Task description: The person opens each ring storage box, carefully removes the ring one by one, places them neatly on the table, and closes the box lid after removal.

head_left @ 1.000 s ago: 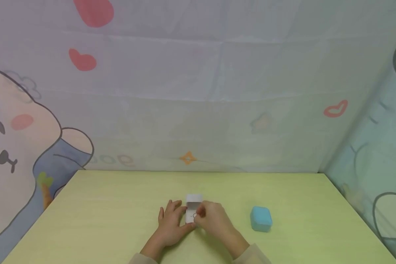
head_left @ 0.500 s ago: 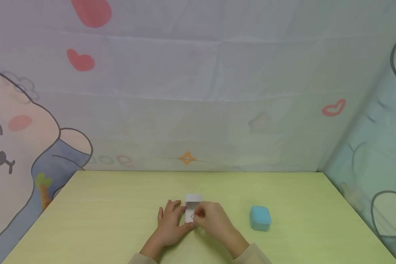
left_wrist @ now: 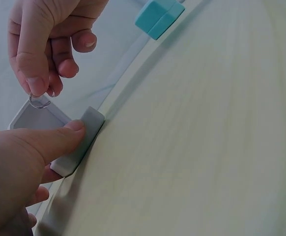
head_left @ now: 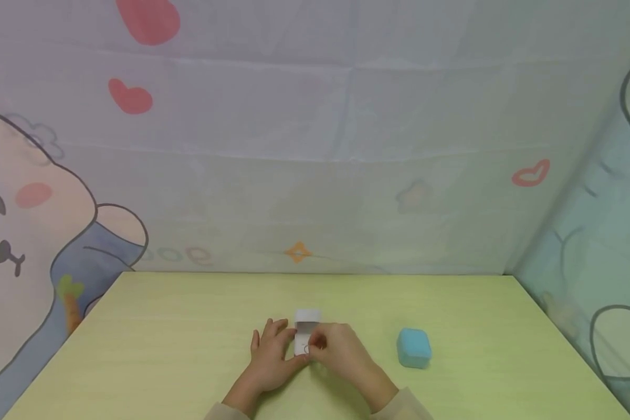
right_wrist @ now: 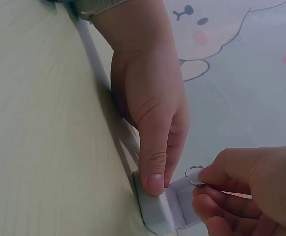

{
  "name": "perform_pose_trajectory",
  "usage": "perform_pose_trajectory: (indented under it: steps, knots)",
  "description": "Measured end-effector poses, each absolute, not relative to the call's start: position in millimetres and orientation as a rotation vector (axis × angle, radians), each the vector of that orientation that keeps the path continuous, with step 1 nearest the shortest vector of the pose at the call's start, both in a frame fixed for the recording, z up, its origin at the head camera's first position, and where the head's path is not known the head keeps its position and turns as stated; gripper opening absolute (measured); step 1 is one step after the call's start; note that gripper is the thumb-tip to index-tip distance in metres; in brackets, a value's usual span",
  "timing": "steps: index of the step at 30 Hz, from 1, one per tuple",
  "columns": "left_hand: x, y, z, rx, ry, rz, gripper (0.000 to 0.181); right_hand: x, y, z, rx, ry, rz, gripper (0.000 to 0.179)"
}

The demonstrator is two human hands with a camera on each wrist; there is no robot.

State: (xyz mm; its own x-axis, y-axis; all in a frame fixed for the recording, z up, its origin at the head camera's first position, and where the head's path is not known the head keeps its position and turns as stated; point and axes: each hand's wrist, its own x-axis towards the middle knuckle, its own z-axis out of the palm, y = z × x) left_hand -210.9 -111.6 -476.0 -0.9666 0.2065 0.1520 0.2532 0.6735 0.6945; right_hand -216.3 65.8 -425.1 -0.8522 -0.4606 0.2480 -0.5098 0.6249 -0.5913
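Note:
An open white ring box (head_left: pixel 307 316) stands on the table, its lid raised at the back. My left hand (head_left: pixel 273 359) grips the base, with the thumb across its front side and fingers along the left; the left wrist view shows the thumb pressed on the base (left_wrist: pixel 81 147). Between thumb and index finger, my right hand (head_left: pixel 341 350) pinches a thin silver ring (left_wrist: pixel 39 107). The ring hangs close over the box, in front of the raised lid in the left wrist view. Part of the ring is hidden by the right fingertips (right_wrist: pixel 207 177).
A closed turquoise box (head_left: pixel 414 348) with rounded corners sits on the pale yellow table (head_left: pixel 189 315), right of my right hand. Behind the table hangs a printed cloth (head_left: pixel 346 116) with hearts and a cartoon animal; another cloth side stands at right.
My right hand has shifted the ring slightly left and then a little toward the front of the box. My left hand keeps its grip on the box.

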Motion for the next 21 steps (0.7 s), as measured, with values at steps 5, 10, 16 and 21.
perform_pose_trajectory:
  steps: [5,10,16,21]
  knots:
    - [-210.1,-111.6,-475.5,-0.386,-2.815,-1.192,0.062,-215.8,66.1,-424.6,0.825,-2.781,1.057,0.004]
    - [-208.1,-111.8,-474.9,-0.394,-2.825,-1.195,0.065,-214.1,66.7,-425.1,0.84,-2.786,1.077,0.004]
    - [-207.5,-111.6,-473.0,-0.396,-2.82,-1.204,0.065,-213.5,66.5,-424.5,0.837,-2.798,1.076,0.005]
    - [-209.2,-111.3,-473.1,-0.392,-2.816,-1.19,0.064,-213.6,66.6,-423.7,0.852,-2.803,1.041,0.005]
